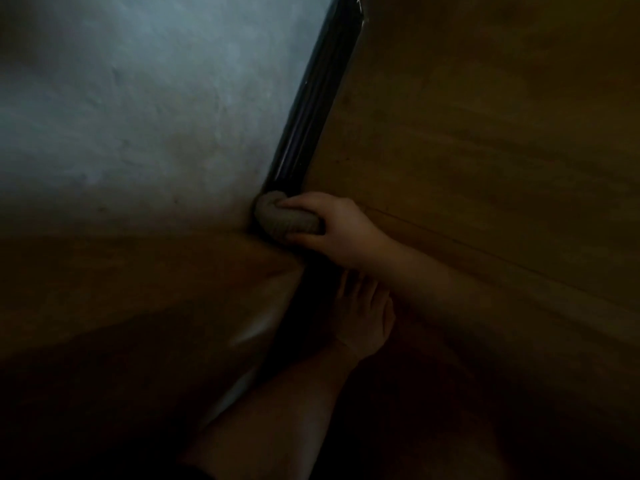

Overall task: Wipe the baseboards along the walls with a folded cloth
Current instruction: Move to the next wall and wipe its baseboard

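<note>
The view is very dim. A dark glossy baseboard runs diagonally from the top centre down to the middle, between the pale grey wall and the brown wooden floor. My right hand grips a rolled grey cloth, fingers over the top and thumb underneath. The cloth's rounded end is pressed against the baseboard where it meets the wall. My left hand is out of sight.
My bare foot stands on the floor just below the right hand, close to the baseboard, with the leg running to the bottom edge. A brown surface fills the lower left below the wall. Open floor stretches to the right.
</note>
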A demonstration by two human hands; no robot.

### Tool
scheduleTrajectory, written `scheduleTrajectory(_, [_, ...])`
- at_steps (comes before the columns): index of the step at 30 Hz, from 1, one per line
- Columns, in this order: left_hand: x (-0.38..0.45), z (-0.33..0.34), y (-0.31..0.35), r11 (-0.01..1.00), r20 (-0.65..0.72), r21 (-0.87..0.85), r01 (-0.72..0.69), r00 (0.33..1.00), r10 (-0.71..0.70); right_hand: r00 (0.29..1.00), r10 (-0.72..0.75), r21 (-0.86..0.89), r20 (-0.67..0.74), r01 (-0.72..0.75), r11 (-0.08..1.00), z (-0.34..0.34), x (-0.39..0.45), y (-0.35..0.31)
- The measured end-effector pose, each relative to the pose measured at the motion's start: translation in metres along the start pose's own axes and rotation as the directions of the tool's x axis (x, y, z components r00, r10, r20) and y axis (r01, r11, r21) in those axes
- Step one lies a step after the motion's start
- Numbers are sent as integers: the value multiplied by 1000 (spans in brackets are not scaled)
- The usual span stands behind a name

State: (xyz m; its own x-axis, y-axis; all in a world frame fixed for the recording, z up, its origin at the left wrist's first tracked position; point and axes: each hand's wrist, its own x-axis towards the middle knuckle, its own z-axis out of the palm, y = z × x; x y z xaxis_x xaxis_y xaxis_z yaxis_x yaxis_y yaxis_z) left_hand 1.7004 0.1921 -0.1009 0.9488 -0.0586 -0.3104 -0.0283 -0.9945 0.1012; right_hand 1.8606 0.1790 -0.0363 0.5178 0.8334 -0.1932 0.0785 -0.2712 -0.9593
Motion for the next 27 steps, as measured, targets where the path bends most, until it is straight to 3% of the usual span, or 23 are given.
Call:
scheduleTrajectory(4, [3,2,-3,999,-63,-41,2,998,-5,999,35,-7,25,-35,999,-27,10,0])
scheduleTrajectory(6, [3,4,-3,999,-85,-51,-6,996,1,980,79,0,-181,-80,997,-54,16,2])
scheduleTrajectory(9, [4,6,-4,999,-92,-42,-8,996,4,816,160,23,-556,-178,984,-104,35,2])
scheduleTrajectory(11, [2,9,-5,998,-95,-54,-13,995,7,723,120,-10,-681,-173,985,-136,57,-1])
scheduleTrajectory(12, [1,9,-5,998,-93,-65,-14,996,8,713,84,-43,-696,-158,987,-148,69,-4])
scheduleTrajectory(16, [0,12,-4,996,-99,-89,-11,995,2,771,16,-169,-637,-159,973,-154,108,-10])
scheduleTrajectory(20, [2,10,-1,997,-102,-73,-16,995,9,774,17,-143,-633,-138,980,-138,103,-14])
scheduleTrajectory(27, [3,8,0,997,-177,-76,-32,984,18,925,18,-37,-380,-35,999,-50,33,-27])
